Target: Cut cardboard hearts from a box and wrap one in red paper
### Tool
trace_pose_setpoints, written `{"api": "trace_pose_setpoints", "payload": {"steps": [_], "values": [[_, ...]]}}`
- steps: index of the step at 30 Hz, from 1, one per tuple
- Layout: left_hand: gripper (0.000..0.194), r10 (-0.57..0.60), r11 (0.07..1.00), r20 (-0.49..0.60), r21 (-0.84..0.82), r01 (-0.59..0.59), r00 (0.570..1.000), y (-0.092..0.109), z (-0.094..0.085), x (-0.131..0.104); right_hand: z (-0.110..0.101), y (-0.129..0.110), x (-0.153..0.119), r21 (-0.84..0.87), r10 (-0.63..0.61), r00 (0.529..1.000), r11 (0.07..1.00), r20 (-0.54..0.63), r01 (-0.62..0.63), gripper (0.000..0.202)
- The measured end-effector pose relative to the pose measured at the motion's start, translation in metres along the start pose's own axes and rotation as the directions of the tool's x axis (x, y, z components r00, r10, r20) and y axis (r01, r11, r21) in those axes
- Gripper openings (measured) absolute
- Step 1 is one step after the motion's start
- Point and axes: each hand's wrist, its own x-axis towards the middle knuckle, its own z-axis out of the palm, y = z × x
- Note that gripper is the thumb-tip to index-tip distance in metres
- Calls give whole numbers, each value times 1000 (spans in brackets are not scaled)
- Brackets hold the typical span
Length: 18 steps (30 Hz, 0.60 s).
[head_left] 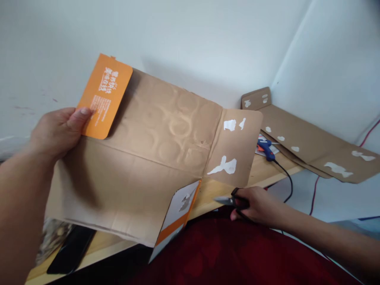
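Note:
My left hand [61, 128] grips a large unfolded cardboard sheet [142, 162] by its upper left end, thumb on an orange printed flap [107, 97] that is folded over. Round dents mark the sheet's brown inner side. Its right flap [234, 146] carries torn white paper patches, and a lower flap shows an orange and white face. In my right hand [258, 204] is a pair of scissors [227, 201] with black handles. The blades point left, just below the right flap and apart from the cardboard.
A second cardboard piece [305, 146] with white patches leans at the right wall. Beside it a blue glue gun [265, 148] lies on the wooden table [287, 168], its cord hanging over the edge. A black phone-like slab [71, 249] and a clear plastic bag [52, 237] lie lower left.

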Motion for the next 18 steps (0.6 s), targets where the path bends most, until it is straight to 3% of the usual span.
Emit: {"api": "trace_pose_setpoints", "payload": {"steps": [4,6,9,13,15,18], "values": [[52,-52,998,-30,31,53,998,2,1,-8,-7,0,-1,170,-125,961,982,247,84,31],[52,-57,997,-46,50,59,997,5,0,-10,-11,-1,-1,218,-168,941,970,295,105,40],[50,-67,996,-56,60,71,996,8,1,-13,-14,-7,-3,95,-131,959,989,250,110,45],[44,-86,996,-37,15,86,996,11,2,-16,-9,-23,-5,-151,-49,997,987,66,58,37],[41,-96,995,-19,-1,96,995,12,1,-17,-5,-26,-2,-160,-64,998,985,12,65,31],[41,-124,992,2,-2,124,992,11,1,-17,-2,-19,2,-85,-174,985,981,-14,172,23]]}}
